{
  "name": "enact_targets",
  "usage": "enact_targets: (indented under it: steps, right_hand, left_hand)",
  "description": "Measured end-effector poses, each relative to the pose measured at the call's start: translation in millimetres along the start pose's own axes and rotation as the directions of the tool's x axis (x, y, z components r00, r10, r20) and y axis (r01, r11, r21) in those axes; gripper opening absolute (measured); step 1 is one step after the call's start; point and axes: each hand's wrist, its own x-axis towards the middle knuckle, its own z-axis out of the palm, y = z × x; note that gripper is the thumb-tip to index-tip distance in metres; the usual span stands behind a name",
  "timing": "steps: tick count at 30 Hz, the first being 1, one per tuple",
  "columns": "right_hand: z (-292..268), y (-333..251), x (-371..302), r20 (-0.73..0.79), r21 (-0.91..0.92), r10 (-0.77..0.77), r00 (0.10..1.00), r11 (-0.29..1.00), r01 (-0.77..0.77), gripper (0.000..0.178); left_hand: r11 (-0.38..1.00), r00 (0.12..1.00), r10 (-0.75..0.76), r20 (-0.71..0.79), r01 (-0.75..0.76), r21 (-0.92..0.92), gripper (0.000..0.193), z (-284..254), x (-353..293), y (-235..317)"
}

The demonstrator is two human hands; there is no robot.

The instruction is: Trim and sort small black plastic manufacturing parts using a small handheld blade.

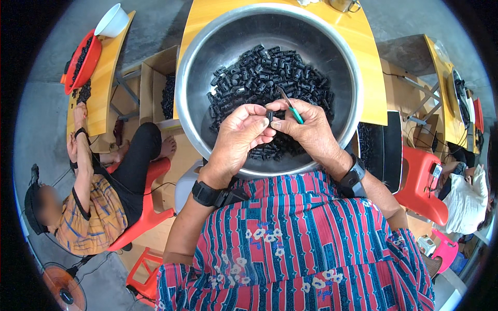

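Observation:
Over a large steel bowl point(183, 98), my two hands meet around one small black plastic piece point(270, 115). My left hand point(236, 132) pinches that piece between thumb and fingers. In my right hand point(314, 132) is a small knife point(296, 115) with a teal handle, its thin blade pointing up and away from me. The right thumb and forefinger also come up against the black piece. Below my hands lies a heap of similar black plastic pieces point(259, 75), filling the bowl's bottom.
The bowl rests on a yellow table point(372, 98), with a metal cup point(345, 5) at its far edge. Cardboard boxes point(155, 67) hold more black pieces. On the left, a person point(98, 207) sits by another table with a red basin point(85, 65). A red chair point(423, 186) stands right.

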Motion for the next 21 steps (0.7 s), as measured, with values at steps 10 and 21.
enact_targets:
  steps: [10,21]
  right_hand:
    - [-1.4,-0.9,-0.9,0.03,-0.07,-0.059,0.998,0.996,0.061,0.029]
    - [-2.6,3.1,-1.2,0.068,-0.06,-0.063,0.996,0.996,0.067,0.028]
  left_hand:
    - [1.0,1.0,0.012,-0.006,-0.012,0.026,0.018,-0.7,-1.2,-1.3]
    - [0.986,0.993,-0.113,0.036,0.107,0.131,0.015,-5.6,-2.1,0.5]
